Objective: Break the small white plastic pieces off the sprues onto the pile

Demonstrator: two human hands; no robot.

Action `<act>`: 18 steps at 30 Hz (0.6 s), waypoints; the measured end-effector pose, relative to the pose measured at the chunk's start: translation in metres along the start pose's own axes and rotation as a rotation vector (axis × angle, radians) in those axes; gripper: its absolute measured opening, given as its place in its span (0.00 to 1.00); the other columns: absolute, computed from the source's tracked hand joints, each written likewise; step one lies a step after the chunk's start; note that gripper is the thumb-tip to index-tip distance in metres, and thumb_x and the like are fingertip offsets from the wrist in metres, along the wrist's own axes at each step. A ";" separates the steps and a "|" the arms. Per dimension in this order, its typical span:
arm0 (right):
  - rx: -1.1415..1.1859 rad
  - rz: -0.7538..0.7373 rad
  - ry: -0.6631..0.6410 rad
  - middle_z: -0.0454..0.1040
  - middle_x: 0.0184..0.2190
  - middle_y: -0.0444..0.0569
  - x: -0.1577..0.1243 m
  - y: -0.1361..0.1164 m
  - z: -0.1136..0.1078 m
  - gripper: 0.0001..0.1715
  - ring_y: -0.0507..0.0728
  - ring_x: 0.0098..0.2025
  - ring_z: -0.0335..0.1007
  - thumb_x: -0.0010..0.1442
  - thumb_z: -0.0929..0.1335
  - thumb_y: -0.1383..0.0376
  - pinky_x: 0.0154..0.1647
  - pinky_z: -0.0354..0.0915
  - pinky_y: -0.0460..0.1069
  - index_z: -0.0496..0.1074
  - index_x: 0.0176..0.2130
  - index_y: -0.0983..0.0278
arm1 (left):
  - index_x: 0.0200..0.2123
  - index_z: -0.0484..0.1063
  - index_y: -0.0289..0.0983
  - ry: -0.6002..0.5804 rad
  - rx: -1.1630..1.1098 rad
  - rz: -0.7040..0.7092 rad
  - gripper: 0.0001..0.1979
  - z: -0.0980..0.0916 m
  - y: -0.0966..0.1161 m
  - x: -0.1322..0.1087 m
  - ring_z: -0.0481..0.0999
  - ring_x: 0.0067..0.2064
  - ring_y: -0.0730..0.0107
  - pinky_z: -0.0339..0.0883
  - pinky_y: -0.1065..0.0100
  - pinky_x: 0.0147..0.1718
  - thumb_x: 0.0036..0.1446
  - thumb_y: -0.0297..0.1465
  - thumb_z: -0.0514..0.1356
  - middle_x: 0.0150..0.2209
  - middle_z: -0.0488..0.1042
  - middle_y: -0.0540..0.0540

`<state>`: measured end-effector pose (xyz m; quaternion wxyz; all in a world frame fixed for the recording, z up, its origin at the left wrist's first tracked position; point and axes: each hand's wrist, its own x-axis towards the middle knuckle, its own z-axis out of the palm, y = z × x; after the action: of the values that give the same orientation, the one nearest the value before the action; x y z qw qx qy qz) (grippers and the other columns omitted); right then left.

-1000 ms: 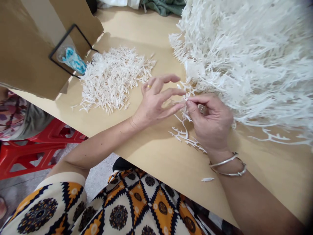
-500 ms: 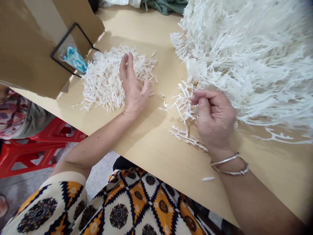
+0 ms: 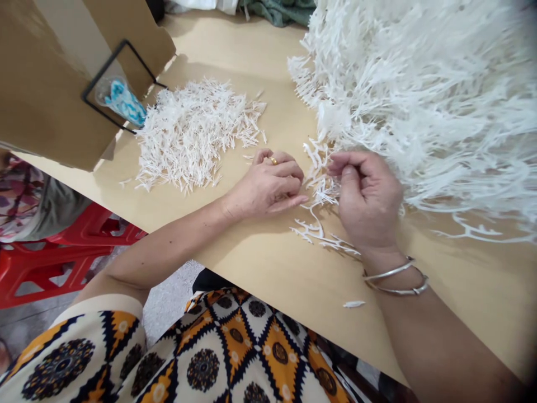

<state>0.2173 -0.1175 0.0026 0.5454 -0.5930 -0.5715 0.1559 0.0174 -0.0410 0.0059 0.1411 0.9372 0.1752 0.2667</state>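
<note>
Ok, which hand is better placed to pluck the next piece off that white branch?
Probably the left hand: the right hand is pinching the white branch, and the left lies curled right beside its free tips.

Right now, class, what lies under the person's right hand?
From beneath the right hand, white branched plastic strips poke out onto the table. How far they run under the palm is hidden.

At a tan table (image 3: 272,268), the right hand (image 3: 369,198) pinches a branched white plastic strip (image 3: 319,179) beside a large heap of such strips (image 3: 419,95); the curled left hand (image 3: 268,184) rests alongside, a smaller pile of white slivers (image 3: 193,131) nearby.
</note>
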 end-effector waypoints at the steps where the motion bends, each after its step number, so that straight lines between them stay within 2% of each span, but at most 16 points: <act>1: 0.004 0.003 0.010 0.79 0.39 0.47 0.001 0.002 -0.002 0.15 0.58 0.42 0.78 0.69 0.63 0.67 0.51 0.75 0.60 0.78 0.47 0.55 | 0.31 0.73 0.40 -0.027 -0.013 0.027 0.18 0.000 0.000 0.000 0.76 0.50 0.63 0.55 0.55 0.55 0.70 0.43 0.59 0.43 0.83 0.49; 6: -0.071 0.037 -0.032 0.81 0.38 0.47 0.009 0.006 -0.013 0.16 0.59 0.42 0.79 0.67 0.63 0.69 0.51 0.74 0.61 0.79 0.44 0.54 | 0.30 0.69 0.39 -0.170 -0.054 0.118 0.17 -0.002 0.005 0.000 0.75 0.45 0.67 0.60 0.62 0.50 0.71 0.40 0.57 0.40 0.81 0.48; 10: -0.090 0.095 -0.121 0.81 0.36 0.47 0.016 0.004 -0.025 0.11 0.56 0.36 0.76 0.63 0.68 0.66 0.41 0.72 0.56 0.80 0.43 0.59 | 0.29 0.68 0.39 -0.194 -0.092 0.108 0.17 -0.003 0.007 0.001 0.74 0.43 0.67 0.62 0.63 0.48 0.71 0.40 0.57 0.37 0.80 0.47; 13: -0.092 0.138 -0.325 0.80 0.35 0.46 0.023 0.007 -0.038 0.12 0.54 0.34 0.73 0.60 0.70 0.65 0.37 0.70 0.54 0.80 0.44 0.59 | 0.28 0.68 0.39 -0.213 -0.133 0.104 0.18 -0.005 0.008 0.003 0.74 0.40 0.67 0.63 0.64 0.46 0.71 0.40 0.56 0.35 0.79 0.47; 16: -0.151 0.084 -0.582 0.81 0.40 0.47 0.030 0.015 -0.052 0.15 0.56 0.37 0.76 0.59 0.72 0.64 0.41 0.72 0.56 0.81 0.46 0.56 | 0.28 0.69 0.39 -0.231 -0.173 0.116 0.20 -0.007 0.008 0.004 0.74 0.40 0.67 0.64 0.64 0.46 0.71 0.42 0.55 0.34 0.79 0.46; 18: -0.175 0.024 -0.672 0.82 0.44 0.48 0.033 0.021 -0.058 0.16 0.58 0.40 0.77 0.58 0.74 0.62 0.44 0.73 0.58 0.81 0.48 0.53 | 0.29 0.70 0.39 -0.224 -0.199 0.111 0.19 -0.009 0.009 0.004 0.75 0.40 0.67 0.65 0.63 0.47 0.72 0.42 0.55 0.35 0.79 0.46</act>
<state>0.2845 -0.1113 0.0199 0.2719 -0.5598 -0.7233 0.2992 0.0185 -0.0460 0.0182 0.2368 0.9507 0.0790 0.1841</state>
